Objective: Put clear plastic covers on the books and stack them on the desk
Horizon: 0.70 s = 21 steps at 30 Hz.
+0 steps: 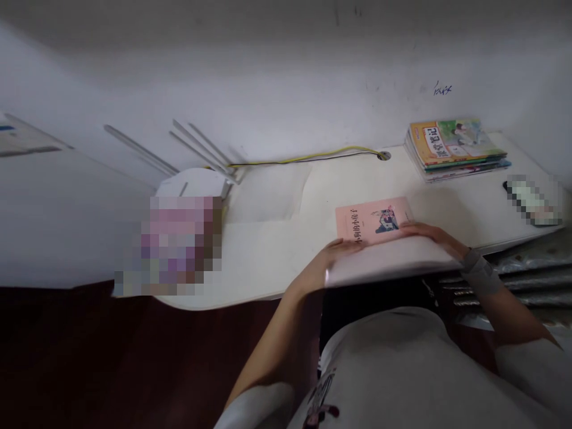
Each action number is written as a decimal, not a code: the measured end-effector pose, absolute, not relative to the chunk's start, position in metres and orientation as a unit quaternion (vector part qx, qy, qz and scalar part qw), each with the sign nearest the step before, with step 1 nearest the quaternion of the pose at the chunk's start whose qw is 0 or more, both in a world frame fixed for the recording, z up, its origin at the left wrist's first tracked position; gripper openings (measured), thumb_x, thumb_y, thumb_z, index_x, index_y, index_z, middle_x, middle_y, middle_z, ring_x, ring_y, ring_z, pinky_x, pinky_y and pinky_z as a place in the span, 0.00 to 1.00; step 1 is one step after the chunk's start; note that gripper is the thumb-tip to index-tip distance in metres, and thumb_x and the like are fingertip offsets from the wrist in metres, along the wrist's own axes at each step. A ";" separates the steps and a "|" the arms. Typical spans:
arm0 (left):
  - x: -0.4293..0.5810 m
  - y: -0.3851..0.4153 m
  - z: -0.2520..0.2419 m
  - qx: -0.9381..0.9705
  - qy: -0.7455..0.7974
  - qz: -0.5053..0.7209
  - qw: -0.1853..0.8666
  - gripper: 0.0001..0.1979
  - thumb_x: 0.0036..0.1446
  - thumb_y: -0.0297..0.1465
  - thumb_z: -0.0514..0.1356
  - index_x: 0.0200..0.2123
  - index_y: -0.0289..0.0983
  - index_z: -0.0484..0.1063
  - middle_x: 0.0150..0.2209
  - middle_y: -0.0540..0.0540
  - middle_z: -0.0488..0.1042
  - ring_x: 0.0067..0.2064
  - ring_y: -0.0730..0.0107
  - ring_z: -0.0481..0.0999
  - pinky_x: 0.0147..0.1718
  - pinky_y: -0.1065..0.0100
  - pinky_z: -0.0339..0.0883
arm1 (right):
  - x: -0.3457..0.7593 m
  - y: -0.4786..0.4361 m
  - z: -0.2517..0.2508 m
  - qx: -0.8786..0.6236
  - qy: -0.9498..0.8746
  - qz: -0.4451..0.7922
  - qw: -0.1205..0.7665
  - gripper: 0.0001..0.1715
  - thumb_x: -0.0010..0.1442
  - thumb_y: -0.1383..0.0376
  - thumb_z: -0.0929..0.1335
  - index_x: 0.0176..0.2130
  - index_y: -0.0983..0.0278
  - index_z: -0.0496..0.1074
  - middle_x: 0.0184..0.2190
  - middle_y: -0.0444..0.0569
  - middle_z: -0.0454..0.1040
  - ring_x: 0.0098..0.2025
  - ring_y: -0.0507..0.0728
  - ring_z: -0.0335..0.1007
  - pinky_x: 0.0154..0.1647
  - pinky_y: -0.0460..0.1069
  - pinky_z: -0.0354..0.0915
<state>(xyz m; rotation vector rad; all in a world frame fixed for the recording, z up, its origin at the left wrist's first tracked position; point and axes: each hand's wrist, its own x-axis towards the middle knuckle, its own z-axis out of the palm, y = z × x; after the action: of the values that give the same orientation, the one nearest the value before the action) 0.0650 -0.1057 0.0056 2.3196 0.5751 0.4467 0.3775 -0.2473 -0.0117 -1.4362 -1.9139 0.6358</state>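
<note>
On white desk [277,238], pink book [373,219] — both hands [342,249] flat, touching it.

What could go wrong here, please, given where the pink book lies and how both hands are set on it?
1. The pink book lies near the desk's front edge; a pull from the left hand or right hand might slide it off.
2. The book stack sits at the far right corner, where a sweeping elbow might knock it.

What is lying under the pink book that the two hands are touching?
The pink book lies flat on the white desk, near its front edge. The left hand and right hand rest on its near part, so that part and whatever is beneath it cannot be seen.
</note>
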 end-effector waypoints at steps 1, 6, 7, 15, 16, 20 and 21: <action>0.061 -0.107 0.003 0.919 0.177 0.151 0.318 0.19 0.57 0.35 0.59 0.53 0.45 0.73 0.56 0.47 0.74 0.57 0.62 0.72 0.60 0.54 0.60 | 0.376 -0.252 -0.013 -0.544 -0.751 0.216 0.306 0.30 0.64 0.53 0.61 0.62 0.57 0.64 0.62 0.51 0.65 0.63 0.62 0.61 0.64 0.60 0.60; 0.045 -0.119 -0.021 0.982 0.092 0.110 0.126 0.25 0.63 0.27 0.52 0.63 0.38 0.60 0.63 0.42 0.64 0.67 0.62 0.58 0.64 0.52 0.54 | 0.365 -0.281 -0.032 -0.522 -0.824 0.079 0.205 0.34 0.61 0.70 0.61 0.66 0.63 0.56 0.64 0.55 0.62 0.67 0.61 0.53 0.65 0.64 0.59; 0.043 -0.122 -0.025 0.986 0.085 0.112 0.090 0.25 0.63 0.25 0.51 0.63 0.37 0.60 0.63 0.42 0.64 0.67 0.62 0.57 0.64 0.52 0.53 | 0.363 -0.285 -0.037 -0.524 -0.828 0.055 0.191 0.34 0.61 0.72 0.60 0.66 0.62 0.57 0.64 0.55 0.62 0.67 0.61 0.53 0.65 0.64 0.58; 0.044 -0.114 -0.034 0.978 0.072 0.102 0.169 0.26 0.62 0.31 0.53 0.64 0.38 0.61 0.63 0.41 0.63 0.66 0.59 0.59 0.66 0.51 0.49 | 0.369 -0.277 -0.040 -0.495 -0.831 0.033 0.254 0.26 0.63 0.65 0.61 0.59 0.65 0.67 0.57 0.57 0.71 0.61 0.61 0.64 0.59 0.61 0.65; 0.046 -0.110 -0.031 0.963 0.088 0.106 0.232 0.26 0.61 0.36 0.54 0.62 0.39 0.63 0.62 0.41 0.66 0.64 0.58 0.63 0.65 0.51 0.51 | 0.371 -0.272 -0.035 -0.504 -0.816 0.063 0.277 0.25 0.64 0.63 0.62 0.58 0.63 0.68 0.54 0.55 0.74 0.58 0.60 0.68 0.57 0.59 0.67; 0.063 -0.099 -0.013 0.839 0.270 0.156 0.446 0.26 0.61 0.49 0.51 0.49 0.37 0.76 0.50 0.42 0.78 0.53 0.53 0.76 0.56 0.53 0.65 | 0.371 -0.252 -0.018 -0.582 -0.707 0.184 0.357 0.23 0.62 0.56 0.65 0.53 0.61 0.72 0.46 0.51 0.79 0.46 0.60 0.77 0.47 0.54 0.73; 0.067 -0.098 -0.009 0.807 0.312 0.171 0.471 0.28 0.59 0.52 0.52 0.47 0.36 0.77 0.48 0.41 0.79 0.52 0.51 0.76 0.55 0.53 0.67 | 0.370 -0.247 -0.016 -0.593 -0.681 0.205 0.377 0.23 0.61 0.54 0.66 0.52 0.61 0.73 0.46 0.50 0.79 0.46 0.60 0.76 0.46 0.54 0.73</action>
<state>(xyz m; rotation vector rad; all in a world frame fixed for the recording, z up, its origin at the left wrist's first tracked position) 0.0672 -0.0982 -0.0092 1.9776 0.7641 0.4188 0.3699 -0.2473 -0.0159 -1.5173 -1.7407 0.5246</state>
